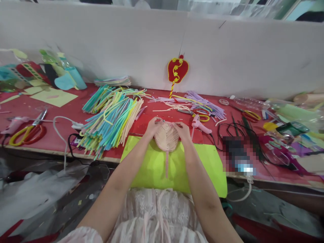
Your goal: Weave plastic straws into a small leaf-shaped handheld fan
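A small pale pink and cream fan (166,136), built from pipe cleaners in slanting rows, lies over a bright yellow-green sheet (210,165). Its pink stem points toward me. My left hand (154,127) pinches the fan's upper left edge, fingers closed on it. At the upper right edge, my right hand (182,129) grips the rim with thumb and fingers. A tiny dark bluish spot shows near the left fingertips, too small to name. Just right of my right hand lies a pink glue gun (201,125).
A big pile of coloured pipe cleaners (113,118) lies left, with purple ones (202,104) behind. A red fan (178,71) leans against the white wall. Scissors (31,130) and another glue gun (15,125) lie far left. Cables, a blurred-out device (238,155) and scissors (250,115) are right.
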A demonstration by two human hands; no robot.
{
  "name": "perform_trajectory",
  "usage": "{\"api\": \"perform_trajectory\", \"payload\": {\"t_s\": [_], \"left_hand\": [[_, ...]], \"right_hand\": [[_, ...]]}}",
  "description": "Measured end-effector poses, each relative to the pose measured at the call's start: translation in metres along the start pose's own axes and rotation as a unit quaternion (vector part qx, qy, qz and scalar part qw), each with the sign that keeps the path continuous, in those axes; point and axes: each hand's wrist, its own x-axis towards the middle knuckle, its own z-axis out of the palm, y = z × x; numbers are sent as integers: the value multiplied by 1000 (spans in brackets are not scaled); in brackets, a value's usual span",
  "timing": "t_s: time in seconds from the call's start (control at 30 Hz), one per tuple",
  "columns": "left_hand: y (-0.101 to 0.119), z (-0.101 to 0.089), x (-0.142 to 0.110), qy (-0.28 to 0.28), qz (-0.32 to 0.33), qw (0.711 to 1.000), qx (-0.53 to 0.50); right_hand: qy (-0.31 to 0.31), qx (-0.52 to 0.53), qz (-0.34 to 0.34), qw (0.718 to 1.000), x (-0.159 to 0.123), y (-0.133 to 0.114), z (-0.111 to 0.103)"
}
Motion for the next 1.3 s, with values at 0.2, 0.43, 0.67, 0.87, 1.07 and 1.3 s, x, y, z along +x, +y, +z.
{"api": "perform_trajectory", "payload": {"t_s": [0.2,0.43,0.67,0.87,1.07,1.3], "left_hand": [[-3,1,-1,9,5,1000,-3],[-6,1,0,26,-9,1000,1],[4,1,-5,35,-6,999,-18],[8,4,-7,13,-10,999,-47],[4,7,-6,29,-30,992,-118],[6,4,-6,3,-9,997,-78]], "right_hand": [[-15,-26,-12,999,1,1,-3],[-17,-40,-26,999,-1,-2,-3],[-29,-42,-60,997,-8,-12,-7],[-11,-8,-64,998,-9,-16,-5],[1,-5,-58,998,-7,-13,-6],[-16,-2,-37,999,-6,-11,-7]]}}
